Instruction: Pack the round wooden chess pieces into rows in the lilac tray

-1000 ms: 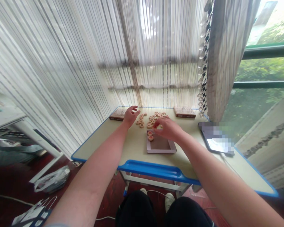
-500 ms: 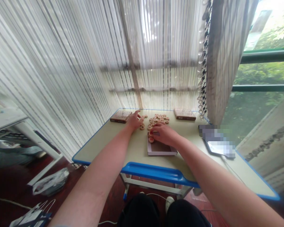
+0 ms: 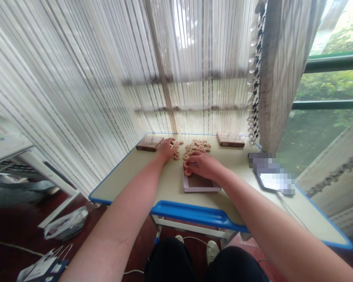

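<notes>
My right hand (image 3: 205, 163) is over the left far corner of a shallow open box (image 3: 202, 188). Its fingers are pinched on a round wooden Chinese chess piece (image 3: 186, 166) at the box's left edge. Just nearer, another piece (image 3: 188, 172) with a red character lies in the box. My left hand (image 3: 166, 149) rests on the table with fingers apart, beside a short row of pieces (image 3: 177, 157), partly covering them. Between and beyond the hands, a loose cluster of pieces (image 3: 198, 145) lies spread out.
One flat brown box (image 3: 149, 143) lies at the far left of the table (image 3: 120, 176), another box (image 3: 230, 140) at the far right. A blurred dark device (image 3: 270, 176) with a cable is on the right. A blue pen trough (image 3: 191, 212) runs along the front edge.
My left fingers have drawn in slightly toward the pieces beside them. My right hand stays nearly still at the box's corner. The view has shifted a little.
</notes>
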Action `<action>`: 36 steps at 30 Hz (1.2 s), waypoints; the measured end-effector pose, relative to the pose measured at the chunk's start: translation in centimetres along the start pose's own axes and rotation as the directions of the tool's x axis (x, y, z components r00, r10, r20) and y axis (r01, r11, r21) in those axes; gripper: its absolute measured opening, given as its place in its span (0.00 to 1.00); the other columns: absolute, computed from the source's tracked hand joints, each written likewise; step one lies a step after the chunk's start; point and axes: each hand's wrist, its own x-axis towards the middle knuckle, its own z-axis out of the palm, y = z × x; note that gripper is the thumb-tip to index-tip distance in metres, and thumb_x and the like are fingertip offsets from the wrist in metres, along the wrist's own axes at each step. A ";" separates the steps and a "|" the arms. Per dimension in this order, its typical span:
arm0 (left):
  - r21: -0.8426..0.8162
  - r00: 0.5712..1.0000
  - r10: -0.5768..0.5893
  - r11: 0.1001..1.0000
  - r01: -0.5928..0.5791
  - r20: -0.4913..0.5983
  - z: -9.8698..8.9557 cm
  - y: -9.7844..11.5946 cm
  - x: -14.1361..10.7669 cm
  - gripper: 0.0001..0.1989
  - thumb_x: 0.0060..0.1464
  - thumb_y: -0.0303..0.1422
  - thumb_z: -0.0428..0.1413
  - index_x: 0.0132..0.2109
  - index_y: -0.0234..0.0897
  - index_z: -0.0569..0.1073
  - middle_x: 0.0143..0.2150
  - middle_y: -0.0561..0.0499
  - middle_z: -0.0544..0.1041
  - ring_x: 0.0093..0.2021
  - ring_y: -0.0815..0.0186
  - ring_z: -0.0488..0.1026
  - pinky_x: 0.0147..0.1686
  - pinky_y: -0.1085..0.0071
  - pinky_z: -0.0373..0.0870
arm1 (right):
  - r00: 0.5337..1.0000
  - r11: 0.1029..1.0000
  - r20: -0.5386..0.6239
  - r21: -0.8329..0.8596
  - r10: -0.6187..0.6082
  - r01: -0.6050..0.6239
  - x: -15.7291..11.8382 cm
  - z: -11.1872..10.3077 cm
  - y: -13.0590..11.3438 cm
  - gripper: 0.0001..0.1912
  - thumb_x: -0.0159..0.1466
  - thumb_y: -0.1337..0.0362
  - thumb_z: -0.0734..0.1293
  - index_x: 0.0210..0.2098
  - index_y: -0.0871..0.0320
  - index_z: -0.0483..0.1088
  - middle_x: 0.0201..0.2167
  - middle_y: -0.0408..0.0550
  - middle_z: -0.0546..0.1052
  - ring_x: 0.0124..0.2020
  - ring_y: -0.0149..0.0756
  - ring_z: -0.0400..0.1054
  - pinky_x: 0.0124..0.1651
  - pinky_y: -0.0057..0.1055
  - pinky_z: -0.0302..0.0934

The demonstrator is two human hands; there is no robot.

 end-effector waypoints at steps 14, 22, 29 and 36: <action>0.031 0.991 0.071 0.997 -0.074 0.110 0.2 -0.2 0.1 0.14 0.51 0.32 0.49 0.42 0.34 0.75 0.43 0.46 0.74 0.44 0.65 0.70 0.47 0.70 0.66 | 0.928 0.923 -0.040 -0.096 0.370 -0.372 0.5 -0.1 3.3 0.14 0.58 0.68 0.59 0.38 0.53 0.74 0.46 0.47 0.73 0.48 0.38 0.63 0.50 0.32 0.55; 0.044 0.986 0.099 0.993 -0.106 0.136 -0.2 0.3 -0.1 0.13 0.51 0.31 0.49 0.40 0.34 0.76 0.42 0.46 0.75 0.45 0.64 0.70 0.49 0.68 0.66 | 0.929 0.928 -0.061 -0.065 0.364 -0.368 0.9 0.2 5.1 0.17 0.61 0.64 0.57 0.42 0.53 0.74 0.47 0.45 0.74 0.50 0.37 0.63 0.54 0.33 0.53; 0.051 0.981 0.122 0.990 -0.131 0.153 0.0 0.2 0.0 0.14 0.52 0.31 0.48 0.42 0.35 0.76 0.44 0.46 0.75 0.47 0.64 0.70 0.51 0.67 0.65 | 0.991 1.000 0.134 0.019 0.016 -0.018 0.8 -0.4 3.3 0.18 0.64 0.60 0.54 0.44 0.50 0.73 0.50 0.40 0.72 0.52 0.36 0.62 0.56 0.36 0.49; 0.014 0.980 0.050 0.998 -0.054 0.194 -0.6 0.8 -0.2 0.14 0.52 0.30 0.49 0.42 0.37 0.76 0.47 0.47 0.76 0.49 0.63 0.70 0.52 0.65 0.64 | 0.991 0.995 0.086 -0.006 0.100 -0.100 0.6 -0.1 4.2 0.17 0.63 0.59 0.56 0.43 0.52 0.73 0.47 0.45 0.73 0.51 0.38 0.62 0.55 0.36 0.51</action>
